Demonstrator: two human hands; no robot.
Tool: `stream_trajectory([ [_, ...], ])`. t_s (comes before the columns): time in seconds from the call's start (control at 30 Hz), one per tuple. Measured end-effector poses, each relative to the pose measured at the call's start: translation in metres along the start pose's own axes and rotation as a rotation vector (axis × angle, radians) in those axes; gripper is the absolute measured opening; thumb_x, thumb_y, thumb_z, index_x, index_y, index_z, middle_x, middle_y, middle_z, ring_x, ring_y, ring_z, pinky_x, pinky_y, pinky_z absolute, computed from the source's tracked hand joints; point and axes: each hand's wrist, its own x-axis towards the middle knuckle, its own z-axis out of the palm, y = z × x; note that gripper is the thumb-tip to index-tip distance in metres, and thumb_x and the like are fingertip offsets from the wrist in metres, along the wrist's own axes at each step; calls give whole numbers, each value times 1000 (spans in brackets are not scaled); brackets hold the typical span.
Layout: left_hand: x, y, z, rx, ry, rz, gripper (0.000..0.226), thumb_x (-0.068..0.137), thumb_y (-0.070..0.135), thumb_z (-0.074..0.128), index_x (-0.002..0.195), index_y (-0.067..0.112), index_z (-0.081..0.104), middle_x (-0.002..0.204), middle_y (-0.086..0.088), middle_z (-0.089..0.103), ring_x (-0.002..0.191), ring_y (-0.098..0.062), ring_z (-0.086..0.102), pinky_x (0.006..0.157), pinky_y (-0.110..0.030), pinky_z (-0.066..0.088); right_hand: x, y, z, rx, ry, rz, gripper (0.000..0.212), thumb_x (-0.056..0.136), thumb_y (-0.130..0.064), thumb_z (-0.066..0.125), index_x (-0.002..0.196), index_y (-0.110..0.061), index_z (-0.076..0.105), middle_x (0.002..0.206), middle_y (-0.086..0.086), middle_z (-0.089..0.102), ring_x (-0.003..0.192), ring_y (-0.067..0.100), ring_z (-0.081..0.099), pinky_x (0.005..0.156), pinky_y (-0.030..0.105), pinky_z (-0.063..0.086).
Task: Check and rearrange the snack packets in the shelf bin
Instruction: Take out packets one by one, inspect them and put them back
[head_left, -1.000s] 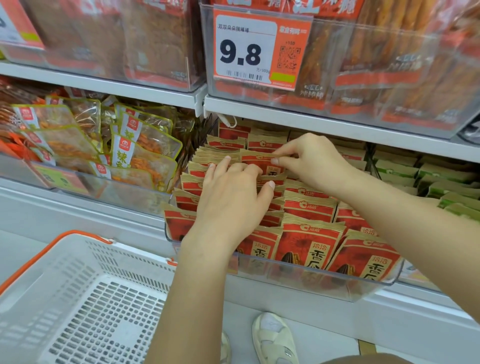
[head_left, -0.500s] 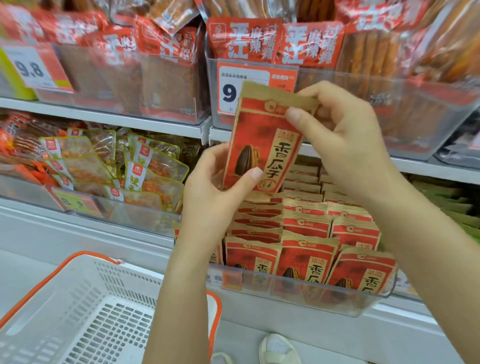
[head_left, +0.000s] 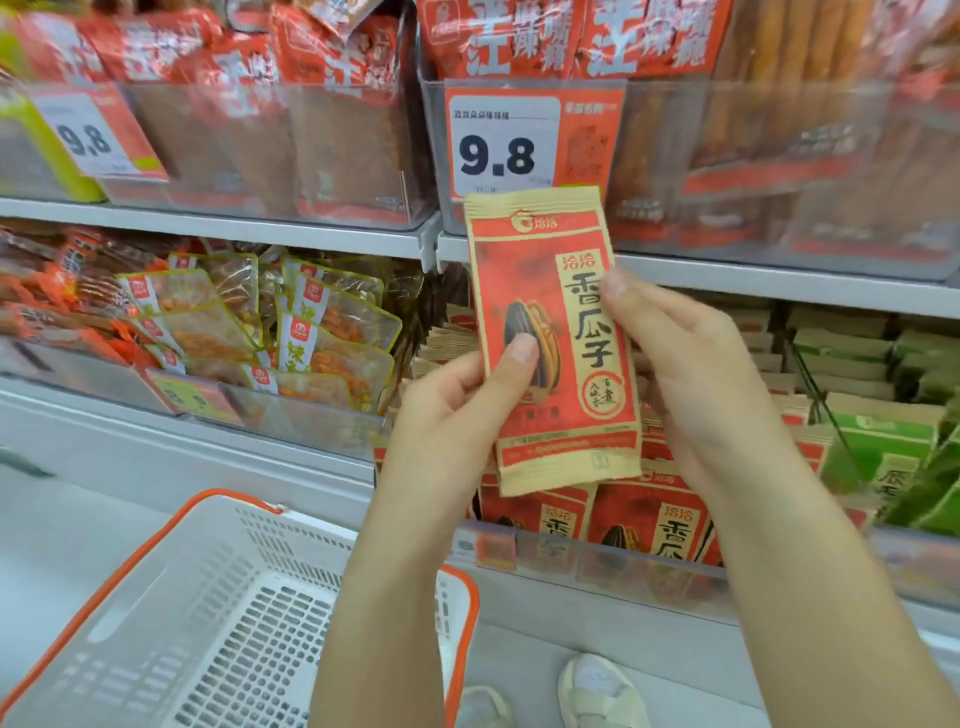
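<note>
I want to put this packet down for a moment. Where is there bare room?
The white basket under the left hand shows a bare floor inside its orange rim. The clear bin of red packets is packed to its front wall; the green packets beside it are crowded too.

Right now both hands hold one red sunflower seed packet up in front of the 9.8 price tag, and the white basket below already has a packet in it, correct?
Not quite. The head view shows the white basket with nothing in it. The rest stands: left hand and right hand hold the red packet up before the 9.8 price tag.
</note>
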Motion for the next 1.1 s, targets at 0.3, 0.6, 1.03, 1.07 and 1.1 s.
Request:
stream_trajectory([
  [0.3, -5, -10, 8, -43, 89, -53, 36, 76, 41, 64, 93, 12, 78, 91, -12, 77, 82, -26, 75, 71, -35, 61, -11, 10, -12, -57, -11, -13, 22, 84, -34, 56, 92, -23, 73, 78, -3, 76, 69, 9, 72, 57, 15, 51],
  [0.6, 6, -10, 20, -11, 86, 30, 27, 79, 39, 63, 85, 17, 77, 86, -7, 77, 77, -22, 75, 65, -31, 58, -7, 10, -20, -29, 50, -37, 23, 86, -34, 56, 94, -21, 73, 76, -4, 75, 66, 8, 71, 54, 13, 49],
  [1.03, 5, -15, 24, -92, 225, 125, 17, 91, 27, 60, 94, 17, 73, 81, -2, 77, 70, -14, 72, 61, -27, 57, -6, 10, -20, -58, 39, -17, 33, 79, -47, 51, 70, -29, 76, 72, -2, 74, 57, 4, 65, 49, 15, 47],
  [1.07, 5, -15, 25, -82, 229, 129, 16, 93, 25, 59, 93, 17, 73, 81, -1, 77, 70, -14, 72, 61, -26, 56, -6, 10, -21, -69, 32, -21, 34, 80, -47, 50, 70, -28, 76, 71, -3, 74, 57, 4, 65, 49, 15, 47],
  [1.1, 5, -16, 25, -69, 232, 133, 16, 94, 24, 59, 93, 17, 73, 80, -1, 77, 69, -13, 72, 61, -26, 56, -6, 10, -21, -82, 26, -26, 34, 81, -46, 50, 71, -26, 76, 71, -4, 74, 57, 4, 65, 49, 15, 47],
])
